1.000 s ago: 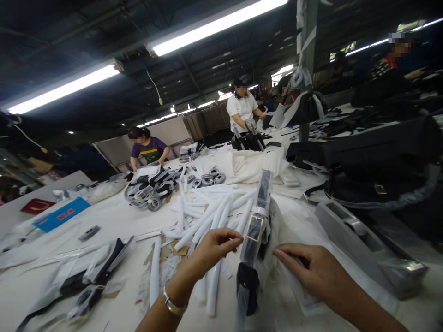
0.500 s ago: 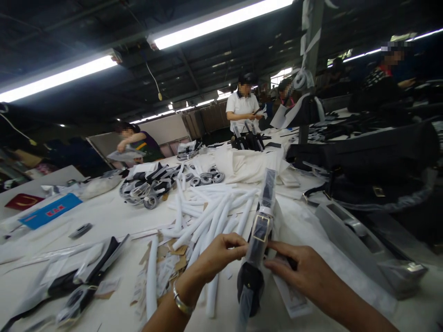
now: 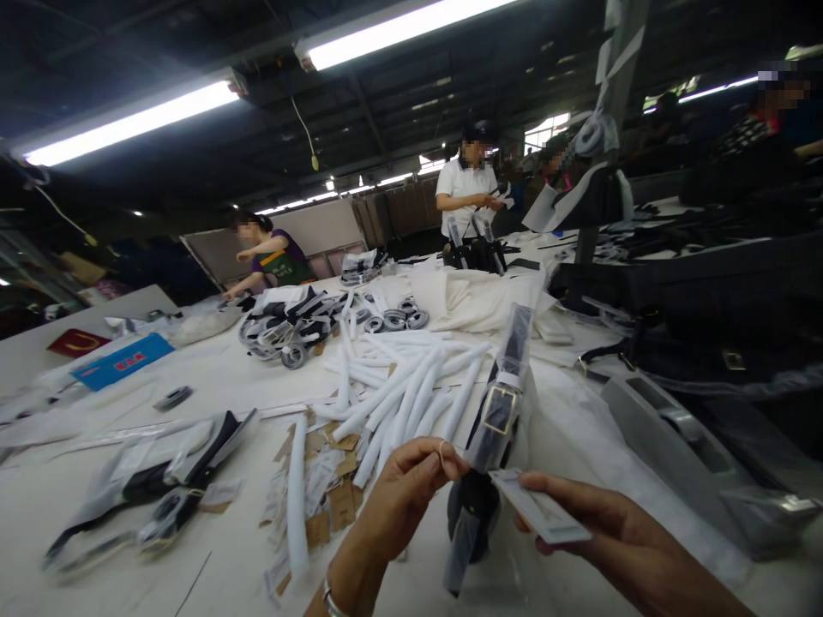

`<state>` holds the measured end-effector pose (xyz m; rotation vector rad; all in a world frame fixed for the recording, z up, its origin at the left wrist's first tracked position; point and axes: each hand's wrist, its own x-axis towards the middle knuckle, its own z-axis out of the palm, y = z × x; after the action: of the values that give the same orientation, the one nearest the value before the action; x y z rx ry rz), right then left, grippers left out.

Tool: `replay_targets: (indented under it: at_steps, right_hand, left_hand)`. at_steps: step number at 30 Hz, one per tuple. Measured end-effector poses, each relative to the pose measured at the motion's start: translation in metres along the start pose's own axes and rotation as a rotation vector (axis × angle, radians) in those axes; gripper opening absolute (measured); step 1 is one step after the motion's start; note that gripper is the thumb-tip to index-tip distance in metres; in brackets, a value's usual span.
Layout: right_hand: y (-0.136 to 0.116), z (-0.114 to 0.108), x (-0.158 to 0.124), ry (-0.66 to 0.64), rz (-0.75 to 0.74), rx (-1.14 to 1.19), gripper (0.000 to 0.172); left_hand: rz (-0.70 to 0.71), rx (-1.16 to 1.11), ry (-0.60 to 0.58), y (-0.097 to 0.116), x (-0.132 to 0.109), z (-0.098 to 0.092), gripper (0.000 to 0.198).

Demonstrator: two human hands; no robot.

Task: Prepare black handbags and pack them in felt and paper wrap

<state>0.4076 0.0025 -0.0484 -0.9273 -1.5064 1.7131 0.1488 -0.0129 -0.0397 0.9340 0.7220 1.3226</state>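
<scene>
White tag [image 3: 546, 516] is pinched in the right hand [image 3: 601, 518], just right of that plastic-wrapped, gold-buckled black strap [image 3: 516, 336]. Left hand's [image 3: 402, 497] got a thin pale string [image 3: 441, 451] nipped at the fingertips, left of the strap. Loads of white tubes [image 3: 411, 394] lie beyond it, btw.

The right hand [image 3: 597, 518] has drawn back from the gold buckle [image 3: 500, 410], lifting a hang tag [image 3: 541, 512] to its five o'clock; a string loop [image 3: 441, 449] now shows in the left hand [image 3: 411, 484], at eight. At ten, a co-worker [image 3: 283, 257] has lowered one arm.
</scene>
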Motion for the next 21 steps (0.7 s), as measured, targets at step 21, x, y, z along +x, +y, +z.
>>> replay_targets:
  at_steps: [21]
  right_hand:
    - [-0.041, 0.036, 0.023, 0.184, -0.707, -0.929, 0.017]
  left_hand:
    - [0.271, 0.323, 0.148, -0.005, -0.003, 0.028, 0.031]
